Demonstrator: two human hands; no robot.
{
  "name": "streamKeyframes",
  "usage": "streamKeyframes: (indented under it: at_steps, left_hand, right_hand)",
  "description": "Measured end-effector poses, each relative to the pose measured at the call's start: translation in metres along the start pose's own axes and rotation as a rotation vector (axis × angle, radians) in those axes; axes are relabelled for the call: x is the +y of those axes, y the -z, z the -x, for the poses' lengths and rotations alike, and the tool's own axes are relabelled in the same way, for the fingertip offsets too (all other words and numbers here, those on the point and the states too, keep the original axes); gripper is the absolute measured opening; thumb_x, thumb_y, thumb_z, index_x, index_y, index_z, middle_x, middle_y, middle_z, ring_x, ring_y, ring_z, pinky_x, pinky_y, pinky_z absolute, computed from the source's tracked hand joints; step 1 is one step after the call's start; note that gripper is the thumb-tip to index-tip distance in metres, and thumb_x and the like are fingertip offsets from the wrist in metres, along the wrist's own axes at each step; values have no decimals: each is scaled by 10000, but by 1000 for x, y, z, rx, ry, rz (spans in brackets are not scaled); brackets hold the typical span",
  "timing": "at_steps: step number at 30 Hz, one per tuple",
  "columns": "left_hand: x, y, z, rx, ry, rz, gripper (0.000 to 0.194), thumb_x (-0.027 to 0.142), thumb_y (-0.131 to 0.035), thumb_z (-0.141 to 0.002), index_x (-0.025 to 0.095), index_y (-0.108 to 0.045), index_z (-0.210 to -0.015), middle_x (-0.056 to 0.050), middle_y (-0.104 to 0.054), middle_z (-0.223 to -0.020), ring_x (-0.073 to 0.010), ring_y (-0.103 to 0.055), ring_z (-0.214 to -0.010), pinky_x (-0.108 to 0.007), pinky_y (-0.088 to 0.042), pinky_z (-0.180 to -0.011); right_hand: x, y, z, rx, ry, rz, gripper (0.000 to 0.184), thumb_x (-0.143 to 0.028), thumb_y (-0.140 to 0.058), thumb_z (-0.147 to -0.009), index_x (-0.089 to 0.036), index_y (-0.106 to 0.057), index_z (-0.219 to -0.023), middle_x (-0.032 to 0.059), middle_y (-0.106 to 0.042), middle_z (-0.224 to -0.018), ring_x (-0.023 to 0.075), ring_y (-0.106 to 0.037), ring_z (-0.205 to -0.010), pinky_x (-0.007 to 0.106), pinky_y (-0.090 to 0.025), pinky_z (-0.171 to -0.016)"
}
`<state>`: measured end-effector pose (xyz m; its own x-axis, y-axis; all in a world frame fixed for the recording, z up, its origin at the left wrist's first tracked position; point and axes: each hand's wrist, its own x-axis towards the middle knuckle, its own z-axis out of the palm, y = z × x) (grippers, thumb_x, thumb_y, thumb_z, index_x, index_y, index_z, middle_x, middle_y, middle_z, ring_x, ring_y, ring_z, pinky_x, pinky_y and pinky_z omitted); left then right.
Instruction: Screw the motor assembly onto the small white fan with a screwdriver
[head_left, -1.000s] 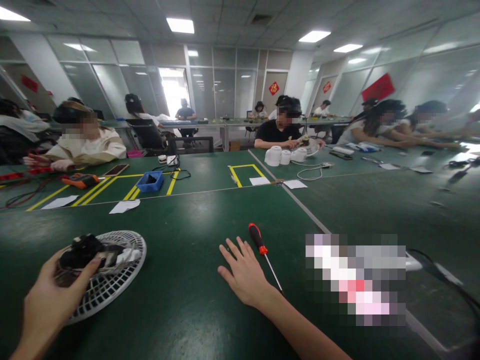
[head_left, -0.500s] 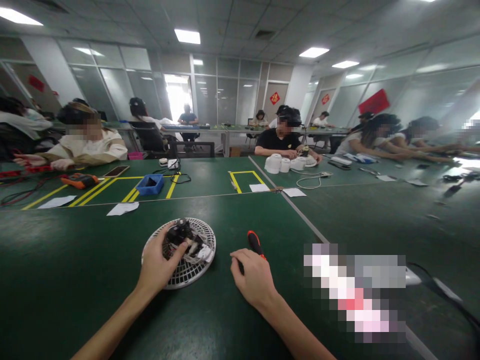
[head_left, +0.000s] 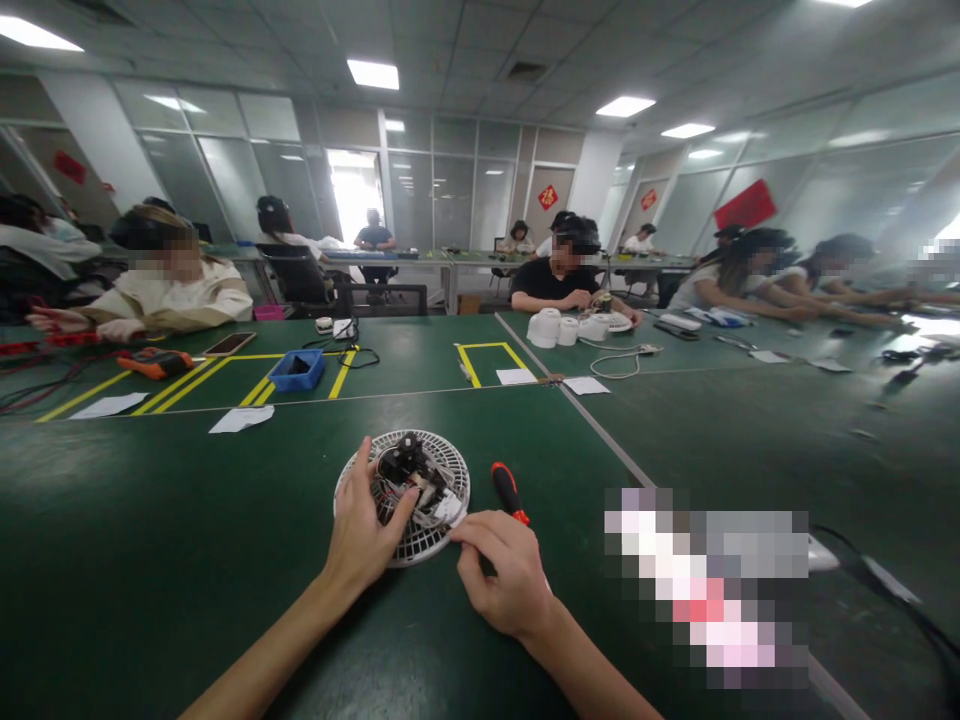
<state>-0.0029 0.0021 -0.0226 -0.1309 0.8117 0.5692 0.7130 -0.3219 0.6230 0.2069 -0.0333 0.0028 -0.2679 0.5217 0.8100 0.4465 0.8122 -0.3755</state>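
Observation:
A round white fan grille (head_left: 420, 548) lies on the green table with a black motor and wiring (head_left: 409, 465) on top. My left hand (head_left: 367, 520) grips this assembly from the left, its thumb over the wires and its fingers along the motor side. At the grille's lower right rim, my right hand (head_left: 502, 570) is curled, fingertips pinched close against the edge. Whatever lies between those fingertips is too small to make out. Just behind my right hand rests a red and black screwdriver (head_left: 508, 490), its shaft partly hidden by the hand.
Across the table are a blue bin (head_left: 297, 372), an orange-black meter (head_left: 156, 363), a phone (head_left: 229, 344) and paper slips (head_left: 242, 419). White cup-shaped parts (head_left: 544, 328) stand before a co-worker in black (head_left: 555, 280). A blurred patch (head_left: 697, 580) covers things at right.
My left hand and the fan grille have shifted right, toward my right hand. The right hand's fingers have closed in at the grille's rim. The screwdriver stays in place.

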Motion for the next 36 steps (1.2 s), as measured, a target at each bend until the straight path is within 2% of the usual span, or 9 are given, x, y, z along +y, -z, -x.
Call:
streamKeyframes:
  at_steps: [4,7,10,14,19,25,30,36]
  left_hand:
    - [-9,8,12,102,-199,-126,797,403,-610,-914,196,-195,-1562,-182,-541,-1384,-338,-513,-1298,-601,-422,-1089]
    - [-12,14,23,172,-423,-109,762,259,-659,-875,207,-271,-1529,-173,-506,-1405,-330,-473,-1341,-617,-360,-1148]
    - [-7,20,32,151,-632,-42,733,125,-683,-814,218,-361,-1466,-154,-529,-1348,-324,-487,-1330,-648,-326,-1163]
    - [5,20,37,87,-785,-74,532,87,-674,-792,190,-532,-1294,-134,-590,-1243,-318,-527,-1285,-631,-358,-1145]
    - [9,17,37,92,-766,-99,465,105,-677,-808,199,-577,-1252,-114,-649,-1176,-289,-583,-1225,-578,-444,-1095]
    - [6,16,35,50,-738,-48,430,110,-685,-810,198,-598,-1223,-86,-689,-1101,-258,-620,-1157,-518,-490,-1066]
    - [8,16,34,68,-731,-56,417,93,-702,-805,186,-612,-1201,-91,-679,-1098,-258,-616,-1148,-496,-503,-1047]
    - [8,16,35,90,-735,-66,246,88,-706,-801,188,-659,-1021,-83,-652,-1045,-261,-615,-1116,-485,-530,-990]
  right_hand:
    - [-7,-8,4,-62,-14,-43,261,-61,-484,-860,-203,-689,-938,68,-750,-869,192,-695,-764,316,-565,-709]
    - [-10,-15,7,-129,2,-51,263,-69,-469,-874,-194,-686,-953,70,-753,-881,191,-691,-755,307,-552,-695]
    - [-10,-19,10,-195,5,-56,268,-78,-453,-901,-191,-676,-999,74,-758,-925,196,-700,-787,308,-550,-720]
    - [-7,-22,14,-237,-31,-42,318,-77,-413,-938,-174,-617,-1161,93,-755,-965,200,-710,-833,307,-559,-765]
    - [-7,-27,19,-249,-70,-43,363,-83,-383,-950,-165,-550,-1262,96,-755,-964,196,-718,-797,295,-568,-760]
    - [-10,-29,18,-316,-170,-92,322,-115,-403,-966,-172,-571,-1234,103,-752,-1048,211,-729,-877,314,-572,-805]
    - [-7,-29,19,-310,-174,-83,316,-121,-409,-974,-178,-575,-1237,103,-756,-1072,214,-738,-909,316,-577,-833]
    - [-5,-31,23,-254,-133,-69,382,-135,-438,-980,-190,-515,-1350,111,-746,-1172,204,-752,-915,321,-593,-855]
